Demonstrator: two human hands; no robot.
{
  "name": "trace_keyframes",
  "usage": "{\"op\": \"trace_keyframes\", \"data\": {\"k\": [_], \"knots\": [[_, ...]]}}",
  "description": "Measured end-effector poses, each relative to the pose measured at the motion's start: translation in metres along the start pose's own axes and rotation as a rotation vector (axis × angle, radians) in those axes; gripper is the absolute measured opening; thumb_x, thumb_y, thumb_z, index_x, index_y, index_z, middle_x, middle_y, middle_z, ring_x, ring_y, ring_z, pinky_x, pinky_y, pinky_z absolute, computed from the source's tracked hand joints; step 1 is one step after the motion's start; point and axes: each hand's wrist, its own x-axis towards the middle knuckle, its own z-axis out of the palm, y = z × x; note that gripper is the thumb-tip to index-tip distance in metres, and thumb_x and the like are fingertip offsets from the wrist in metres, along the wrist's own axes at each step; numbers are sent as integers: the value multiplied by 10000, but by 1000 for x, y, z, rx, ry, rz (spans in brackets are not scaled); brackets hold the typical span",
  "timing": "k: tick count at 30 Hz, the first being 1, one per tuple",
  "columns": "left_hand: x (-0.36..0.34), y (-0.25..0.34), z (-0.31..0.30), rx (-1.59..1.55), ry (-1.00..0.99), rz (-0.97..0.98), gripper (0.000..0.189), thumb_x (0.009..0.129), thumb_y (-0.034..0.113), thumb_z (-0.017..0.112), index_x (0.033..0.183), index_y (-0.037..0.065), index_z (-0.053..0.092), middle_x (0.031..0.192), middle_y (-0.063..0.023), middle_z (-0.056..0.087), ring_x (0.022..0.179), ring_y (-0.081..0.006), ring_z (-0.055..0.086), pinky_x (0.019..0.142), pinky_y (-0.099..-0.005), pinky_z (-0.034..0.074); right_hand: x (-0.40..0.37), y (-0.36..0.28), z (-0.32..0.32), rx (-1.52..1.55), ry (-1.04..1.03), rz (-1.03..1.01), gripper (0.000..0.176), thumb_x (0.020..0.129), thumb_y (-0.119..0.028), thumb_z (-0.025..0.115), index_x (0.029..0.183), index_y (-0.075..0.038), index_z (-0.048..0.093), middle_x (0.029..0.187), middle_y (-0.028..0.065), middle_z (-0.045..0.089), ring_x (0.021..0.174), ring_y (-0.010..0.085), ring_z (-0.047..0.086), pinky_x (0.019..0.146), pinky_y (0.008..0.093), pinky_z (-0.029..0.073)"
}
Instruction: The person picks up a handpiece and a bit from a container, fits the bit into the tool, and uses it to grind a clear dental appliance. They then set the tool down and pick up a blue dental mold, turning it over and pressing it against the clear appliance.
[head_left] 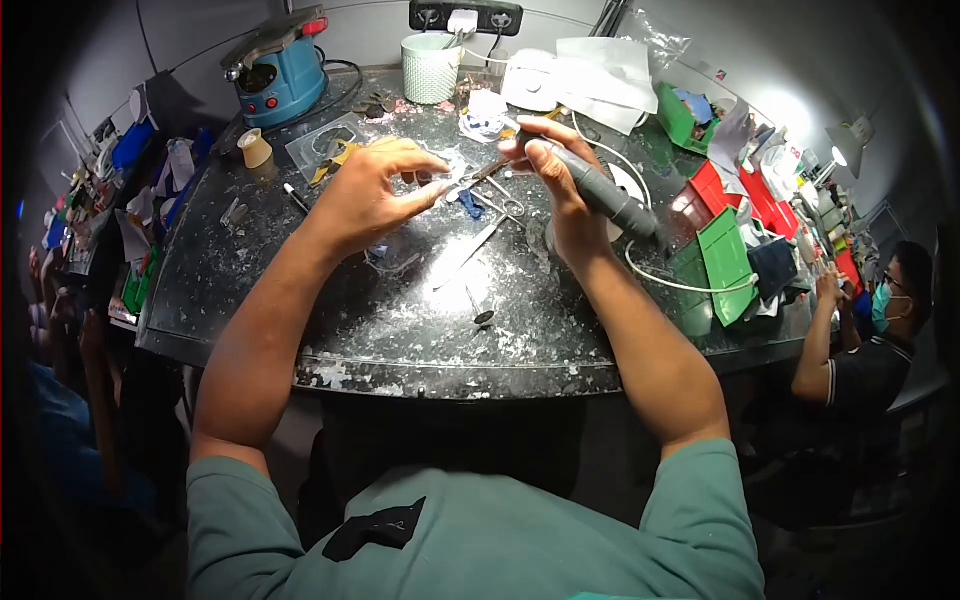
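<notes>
My left hand (375, 195) is over the middle of the work table, thumb and forefinger brought together on a small pale piece (455, 182) whose kind I cannot tell. My right hand (568, 195) grips a dark grey cylindrical handpiece (612, 203), its thick end slanting toward me. The handpiece's thin front end points left, close to the fingertips of my left hand. Beneath and between the hands lie scissors (510, 207), a scrap of blue material (470, 203) and a slim metal tool (478, 245). Nearer to me is a small tool with a round dark end (484, 317).
A blue machine (283, 85) stands back left, near a beige cup (255, 148). At the back are a pale green basket (431, 70) and a white box (530, 80). A white cable (680, 286) runs right, past green (727, 265) and red bins (712, 188). A masked person (860, 330) sits at right.
</notes>
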Motion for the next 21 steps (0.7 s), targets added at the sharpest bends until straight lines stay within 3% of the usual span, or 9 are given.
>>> {"op": "trace_keyframes", "data": {"k": [3, 6, 8, 11, 13, 14, 16, 17, 21], "knots": [[1, 16, -5, -437, -118, -111, 201, 816, 87, 709, 1002, 15, 683, 919, -40, 653, 847, -93, 588, 780, -241, 474, -4, -5, 10, -177, -82, -172, 274, 874, -157, 684, 1110, -36, 612, 1000, 71, 662, 918, 134, 630, 828, 259, 494], [5, 19, -11, -552, -245, -135, 192, 834, 79, 706, 1002, -8, 672, 930, -45, 650, 850, -98, 595, 779, -240, 481, -5, -4, 13, -311, -178, -408, 315, 805, -68, 744, 1092, -55, 614, 986, 67, 657, 872, 136, 624, 760, 269, 507], [7, 21, -17, -863, -314, -293, 184, 839, 84, 711, 982, -18, 657, 919, -45, 645, 873, -87, 599, 773, -215, 477, -7, -5, 16, -347, -221, -457, 333, 772, -33, 762, 1071, -52, 618, 972, 63, 662, 854, 137, 638, 729, 262, 512], [6, 14, -13, -933, -309, -324, 210, 849, 98, 697, 1019, -14, 644, 920, -49, 650, 893, -98, 605, 808, -231, 478, -7, 0, 18, -414, -205, -506, 366, 753, 2, 768, 1067, -9, 580, 1000, 103, 654, 900, 171, 644, 783, 287, 519], [-3, 10, 9, -1375, -111, -328, 216, 858, 100, 686, 1043, -5, 650, 968, -61, 677, 915, -106, 614, 819, -251, 470, -9, 4, 20, -449, -97, -632, 381, 732, 20, 776, 1057, -5, 579, 988, 115, 652, 877, 176, 648, 768, 281, 520], [-12, 9, 24, -1506, -32, -420, 294, 869, 105, 659, 1127, -22, 596, 1026, -88, 652, 985, -162, 607, 915, -304, 456, -11, 4, 21, -452, -98, -622, 381, 732, 20, 776, 1057, -5, 579, 988, 115, 652, 877, 176, 648, 768, 281, 520], [-20, 26, 38, -1577, 78, -461, 296, 867, 110, 678, 1128, -12, 611, 1028, -99, 675, 972, -151, 621, 863, -278, 464, -15, 2, 23, -508, -113, -634, 409, 712, 33, 783, 1060, -1, 570, 979, 116, 654, 860, 176, 651, 754, 282, 522], [-22, 32, 39, -1562, 94, -423, 282, 873, 101, 669, 1127, -12, 621, 1046, -107, 675, 998, -164, 620, 906, -291, 458, -17, 2, 29, -439, -35, -608, 382, 688, 9, 771, 1040, -63, 640, 923, 60, 671, 807, 181, 645, 745, 294, 490], [-23, 32, 37, -1461, 182, -342, 241, 879, 85, 654, 1096, -18, 648, 1077, -112, 677, 1033, -169, 621, 979, -309, 436, -17, 5, 33, -399, -15, -609, 374, 691, 29, 751, 1046, -32, 651, 951, 77, 686, 826, 189, 630, 737, 294, 490]]}}
